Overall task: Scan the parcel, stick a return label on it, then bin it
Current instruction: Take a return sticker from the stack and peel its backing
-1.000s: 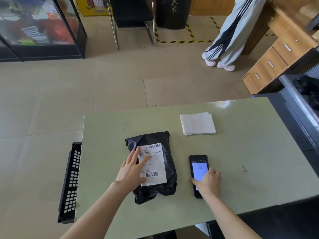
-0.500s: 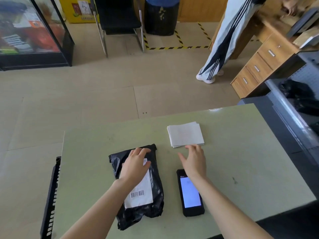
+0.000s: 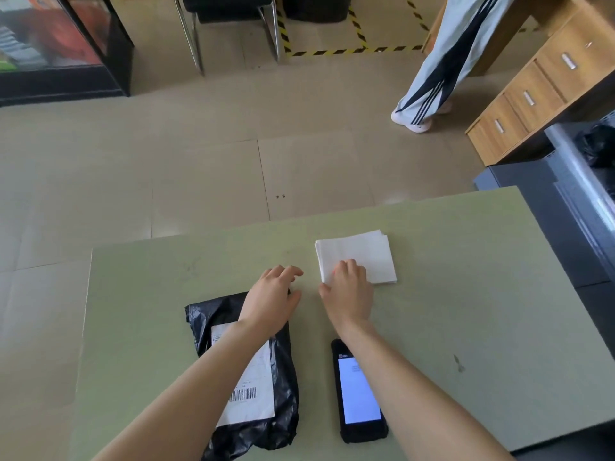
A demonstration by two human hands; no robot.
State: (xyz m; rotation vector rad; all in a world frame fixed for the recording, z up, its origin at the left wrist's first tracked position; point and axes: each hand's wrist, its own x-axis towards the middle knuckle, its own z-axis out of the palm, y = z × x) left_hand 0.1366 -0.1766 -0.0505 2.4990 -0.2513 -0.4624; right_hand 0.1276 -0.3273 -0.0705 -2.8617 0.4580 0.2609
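1. A pale green surface [image 3: 466,277] carries a black plastic parcel [image 3: 286,387], a handheld scanner [image 3: 359,394] and a stack of white return labels [image 3: 369,254]
2. The parcel lies flat near the front-left part of the surface, with a white shipping label [image 3: 256,390] facing up; a barcode shows on that label's lower part
3. The left hand [image 3: 271,301] rests palm down over the parcel's far edge, fingers loosely spread and reaching past the bag onto the bare surface; it grips nothing
4. The left forearm crosses over the parcel and hides part of the shipping label
5. The right hand [image 3: 349,291] lies on the near-left corner of the label stack, fingers curled down onto the top sheet; whether it has pinched a sheet cannot be told
6. The scanner lies flat just right of the parcel, screen lit and facing up, partly under the right forearm and apart from both hands
7. The label stack sits beyond the scanner, toward the far edge of the surface, well apart from the parcel
8. A grey bin [image 3: 572,181] with black bags inside stands beside the right end of the surface
9. Across the tiled floor [image 3: 199,161], a person's legs in light striped trousers [image 3: 442,61] stand next to wooden drawers [image 3: 532,94], and a chair [image 3: 229,15] stands further back
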